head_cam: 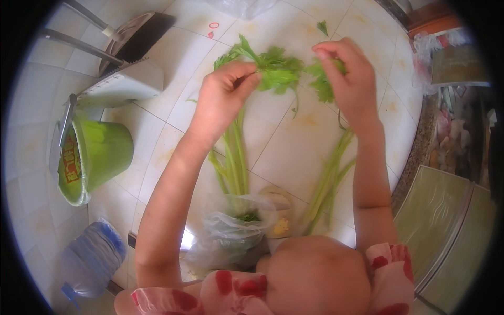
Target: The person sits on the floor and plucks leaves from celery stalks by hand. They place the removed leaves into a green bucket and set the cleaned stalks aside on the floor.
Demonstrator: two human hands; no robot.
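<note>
My left hand (228, 88) pinches thumb and fingers together on the leafy top of a celery stalk (275, 71), over the tiled floor. To the right, my right hand (346, 75) is raised with curled fingers beside more celery leaves (323, 84); whether it grips them is not clear. Long green celery stalks (236, 157) rise from a translucent plastic bag (232, 228) near my body. Another bunch of stalks (327, 185) lies on the floor below my right hand. A loose leaf piece (323, 27) lies beyond the hands.
At left are a green bin (110, 149), a dustpan (122, 84), a broom (145, 43) and a large water bottle (90, 260). A red rubber band (214, 25) lies on the floor near a clear plastic bag (246, 8). Cabinet doors (437, 212) stand at right.
</note>
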